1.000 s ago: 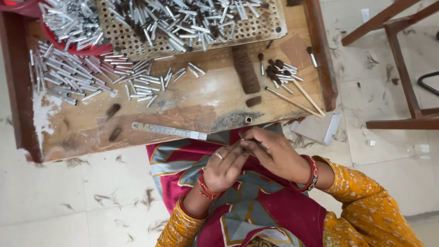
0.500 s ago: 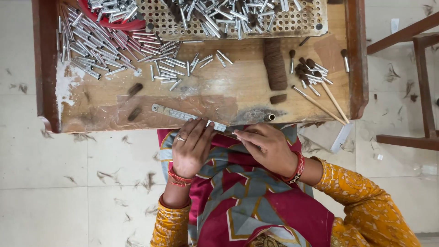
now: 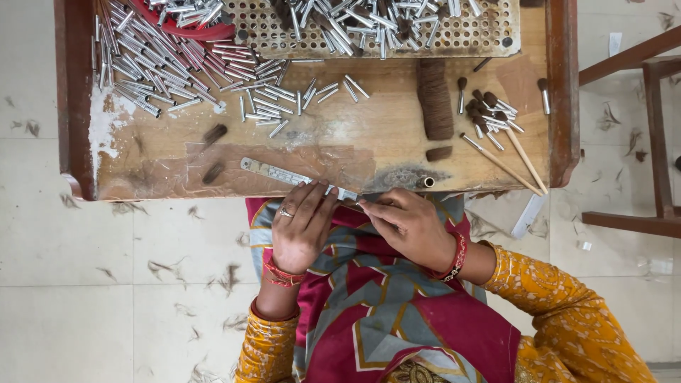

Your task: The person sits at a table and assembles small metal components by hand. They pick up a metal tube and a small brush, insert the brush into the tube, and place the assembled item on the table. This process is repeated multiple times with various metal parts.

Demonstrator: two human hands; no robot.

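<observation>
Two hands meet at the table's near edge. The left hand (image 3: 301, 230) rests flat, fingers loose, on one metal ruler (image 3: 298, 178); the right hand (image 3: 411, 227) curls, grasp unclear. At twelve o'clock, one brown bristle bundle (image 3: 434, 99); at eleven, uncounted metal tubes (image 3: 177, 67).

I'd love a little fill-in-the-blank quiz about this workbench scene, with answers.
1. The left hand wears a ring and rests by the flat metal ___.
2. The loose silver metal tubes lie on the ___ tabletop.
3. The right hand wears a red ___ at its wrist.

Answers: ruler; wooden; bangle
</observation>
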